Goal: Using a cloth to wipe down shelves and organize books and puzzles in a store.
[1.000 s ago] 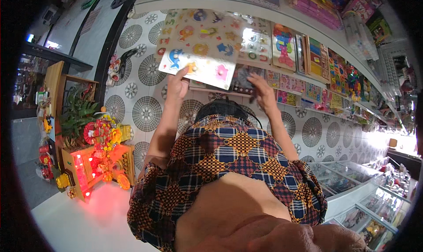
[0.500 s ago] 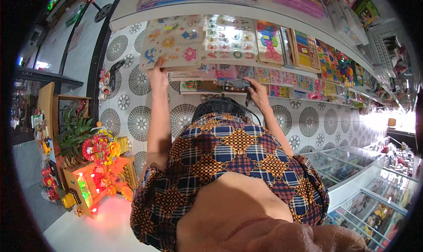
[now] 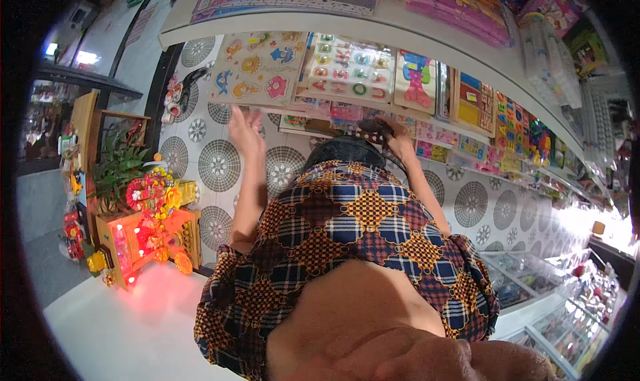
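White shelf, picture board, floor (circle-patterned)

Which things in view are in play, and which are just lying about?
In play:
animal board, near the open left hand
dark cloth-like item, in the right hand

Lying about:
alphabet board
potted plant
yellow flowers
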Available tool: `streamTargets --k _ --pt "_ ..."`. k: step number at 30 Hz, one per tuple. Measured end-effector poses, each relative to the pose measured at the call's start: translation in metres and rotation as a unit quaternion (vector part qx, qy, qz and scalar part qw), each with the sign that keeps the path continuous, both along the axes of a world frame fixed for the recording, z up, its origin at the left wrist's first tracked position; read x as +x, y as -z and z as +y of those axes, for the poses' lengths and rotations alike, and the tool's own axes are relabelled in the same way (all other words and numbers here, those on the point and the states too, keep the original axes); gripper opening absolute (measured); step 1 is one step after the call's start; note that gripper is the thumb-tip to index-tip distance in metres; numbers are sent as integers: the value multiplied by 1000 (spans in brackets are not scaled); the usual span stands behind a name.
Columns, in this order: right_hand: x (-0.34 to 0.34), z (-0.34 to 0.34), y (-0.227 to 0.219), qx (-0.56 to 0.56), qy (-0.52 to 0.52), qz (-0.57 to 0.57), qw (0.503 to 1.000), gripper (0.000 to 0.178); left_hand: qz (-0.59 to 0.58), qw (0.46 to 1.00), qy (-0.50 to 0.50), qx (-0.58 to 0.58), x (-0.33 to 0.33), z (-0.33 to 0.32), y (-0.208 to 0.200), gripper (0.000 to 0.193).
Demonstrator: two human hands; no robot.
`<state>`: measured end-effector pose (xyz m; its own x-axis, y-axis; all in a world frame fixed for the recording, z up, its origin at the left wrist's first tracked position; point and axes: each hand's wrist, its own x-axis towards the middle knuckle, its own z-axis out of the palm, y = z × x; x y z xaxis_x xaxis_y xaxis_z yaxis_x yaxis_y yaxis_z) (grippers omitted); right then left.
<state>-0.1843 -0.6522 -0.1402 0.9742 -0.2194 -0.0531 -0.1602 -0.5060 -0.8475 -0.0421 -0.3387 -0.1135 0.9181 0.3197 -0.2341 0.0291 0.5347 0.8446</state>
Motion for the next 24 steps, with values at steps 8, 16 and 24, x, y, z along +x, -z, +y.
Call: streamTargets --k 8,16,24 --pt "-9 8 -6 -22 -49 39 998 34 106 951 270 -107 -42 -53 63 14" --pt "-13 -18 31 -32 -51 1 998 36 179 937 260 -152 27 -90 89 17" --pt "-19 -24 26 -44 -34 6 998 35 136 921 327 -165 54 -122 69 24"
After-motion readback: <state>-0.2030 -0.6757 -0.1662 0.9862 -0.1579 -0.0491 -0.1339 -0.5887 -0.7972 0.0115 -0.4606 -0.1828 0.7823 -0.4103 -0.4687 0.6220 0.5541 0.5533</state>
